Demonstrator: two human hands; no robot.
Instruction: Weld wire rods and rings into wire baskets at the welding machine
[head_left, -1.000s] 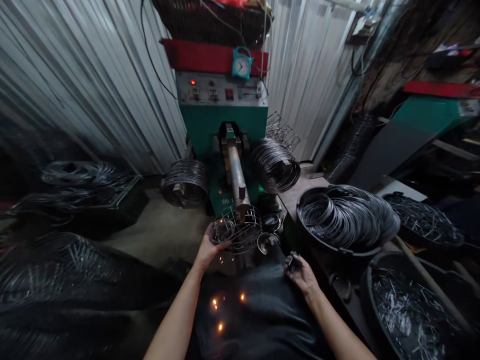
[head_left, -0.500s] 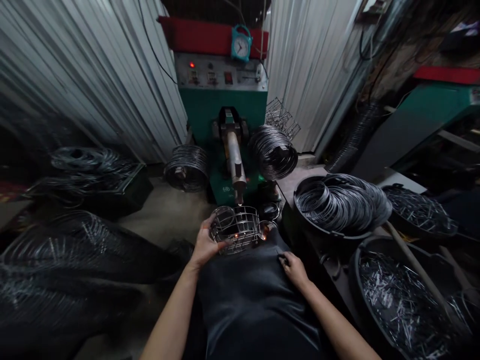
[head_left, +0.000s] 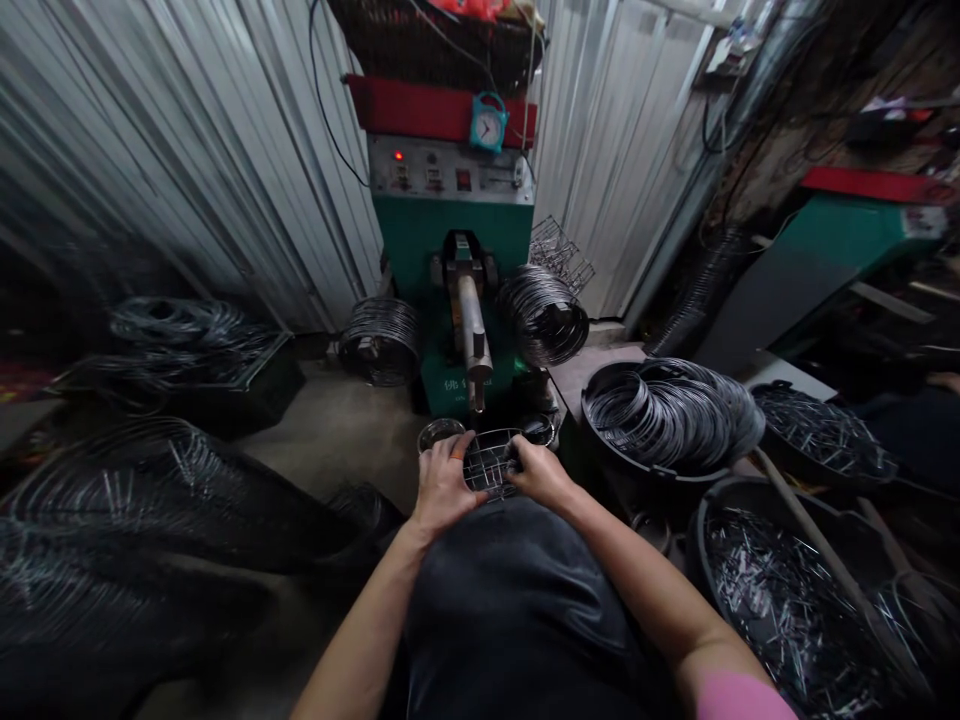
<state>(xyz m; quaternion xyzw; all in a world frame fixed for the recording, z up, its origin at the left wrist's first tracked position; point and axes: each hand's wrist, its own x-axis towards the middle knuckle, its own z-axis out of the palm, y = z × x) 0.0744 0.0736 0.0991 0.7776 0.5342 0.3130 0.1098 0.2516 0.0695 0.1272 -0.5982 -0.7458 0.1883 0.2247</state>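
A round, silver wire-grid basket (head_left: 491, 468) sits in front of the person, just above the lap of a dark, smooth apron (head_left: 517, 600). The bare left hand (head_left: 442, 485) grasps its left side, thumb at the near edge, an orange band (head_left: 457, 453) on one finger. The bare right hand (head_left: 541, 470) is at its right side with fingers curled in; whether they grip the wire or a small dark piece, I cannot tell. Just beyond the basket, the tip of a grey cylindrical metal arm (head_left: 472, 325) points down, apart from it, jutting from a green-and-red machine (head_left: 409, 225) that carries a square turquoise clock (head_left: 489, 124). Silver wire ring bundles (head_left: 380, 340) hang on either side of the arm. To the right, one round black tub (head_left: 651, 466) holds grey wire rings (head_left: 690, 410); a nearer one holds short, shiny metal pieces (head_left: 780, 610).
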